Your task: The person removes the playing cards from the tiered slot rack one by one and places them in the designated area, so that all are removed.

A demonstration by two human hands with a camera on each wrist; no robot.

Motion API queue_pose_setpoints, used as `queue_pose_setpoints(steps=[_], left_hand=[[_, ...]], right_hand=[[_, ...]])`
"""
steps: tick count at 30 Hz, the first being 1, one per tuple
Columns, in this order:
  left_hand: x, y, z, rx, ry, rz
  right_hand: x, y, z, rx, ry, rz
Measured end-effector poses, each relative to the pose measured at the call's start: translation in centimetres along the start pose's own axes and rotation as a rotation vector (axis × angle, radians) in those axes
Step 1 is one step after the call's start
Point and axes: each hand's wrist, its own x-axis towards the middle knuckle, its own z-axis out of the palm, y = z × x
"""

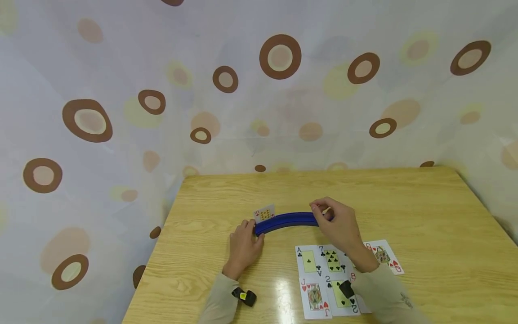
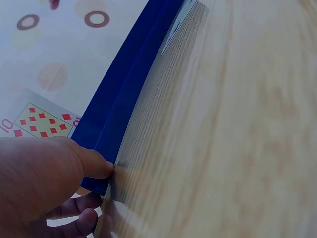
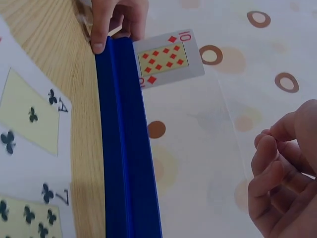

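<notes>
A curved blue playing card holder (image 1: 289, 220) stands on the table, with the ten of diamonds (image 3: 163, 58) upright and tilted in its slot near the left end. My left hand (image 1: 244, 245) grips that end between thumb and fingers; the left wrist view shows the thumb (image 2: 96, 163) against its near face. Over the holder's right end is my right hand (image 1: 337, 227). In the right wrist view its fingers (image 3: 267, 153) are curled, thumb and fingertips together, with no card seen between them and apart from the holder.
Face-up cards lie in two rows at the near right: ace of clubs (image 1: 309, 261), seven of clubs (image 1: 333, 260), queen of hearts (image 1: 382, 255), jack of hearts (image 1: 314, 297) and two of spades (image 1: 339, 303). My right forearm hides others. A patterned curtain (image 1: 243, 99) hangs behind the wooden table (image 1: 425, 202).
</notes>
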Motion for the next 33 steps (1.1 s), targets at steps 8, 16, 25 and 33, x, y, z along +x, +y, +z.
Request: queue_pose_setpoints(steps=[8, 16, 25, 33], left_hand=[[0.0, -0.1, 0.2, 0.0, -0.005, -0.01], [0.0, -0.2, 0.3, 0.004, 0.002, -0.002], [0.0, -0.2, 0.1, 0.004, 0.013, 0.011], [-0.1, -0.4, 0.3, 0.016, 0.008, 0.008]], right_hand=[[1.0, -1.5, 2.2, -0.043, -0.042, -0.042], [2.2, -2.0, 4.3, -0.16, -0.142, -0.077], [2.7, -1.5, 6.6, -0.176, -0.161, -0.074], [2.3, -1.6, 7.8, -0.18, -0.188, -0.022]])
